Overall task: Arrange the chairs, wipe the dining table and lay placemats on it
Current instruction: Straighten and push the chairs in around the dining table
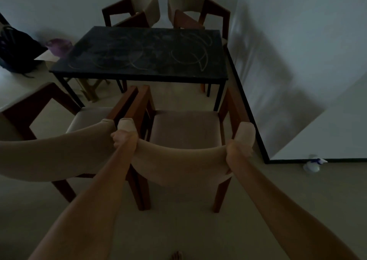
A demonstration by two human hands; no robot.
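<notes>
A wooden chair with a beige curved backrest (178,166) and beige seat stands just before the near edge of the dark dining table (143,55). My left hand (122,138) grips the left end of its backrest, and my right hand (237,152) grips the right end. A second matching chair (59,154) stands close against it on the left. Two more chairs (139,7) (196,7) face the table's far side. Pale chalky swirls mark the tabletop. No placemats are in view.
A white wall (297,41) with a black skirting runs close along the table's right side. A spray bottle (312,165) lies on the floor by the wall corner. A dark backpack (15,51) and a purple tub (58,45) sit at the far left.
</notes>
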